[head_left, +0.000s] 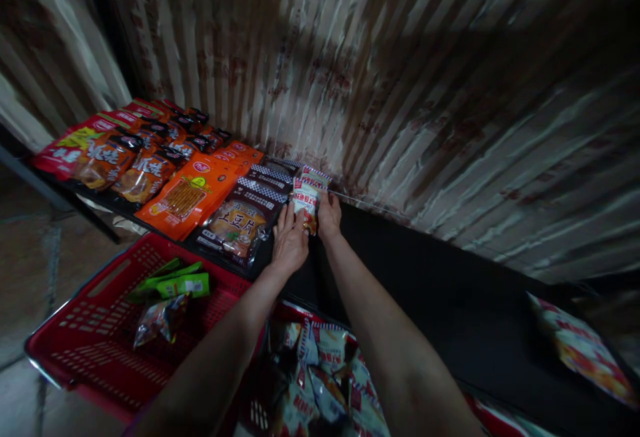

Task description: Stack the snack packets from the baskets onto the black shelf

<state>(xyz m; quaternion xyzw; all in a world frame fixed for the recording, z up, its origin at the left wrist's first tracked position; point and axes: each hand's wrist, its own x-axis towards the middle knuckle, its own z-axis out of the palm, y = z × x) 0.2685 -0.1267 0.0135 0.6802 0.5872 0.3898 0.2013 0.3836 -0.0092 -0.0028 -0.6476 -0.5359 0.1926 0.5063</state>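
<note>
My left hand (291, 240) and my right hand (329, 215) are on either side of a small white and red snack packet (306, 202), on the black table (400, 257). The fingers of both hands press against its sides. At least one similar packet lies right behind it. To the left, dark potato-slice bags (237, 224) lie in a row close to my left hand. Beyond them are orange bags (193, 194) of stick snacks.
Black-and-orange bags (147, 174) and red bags (75, 144) fill the table's left end. A red basket (95, 357) holds green packets (183, 284). White packets (325, 384) sit in another basket below my arms. Another bag (583, 350) lies at right. Striped sheeting (350, 77) hangs behind.
</note>
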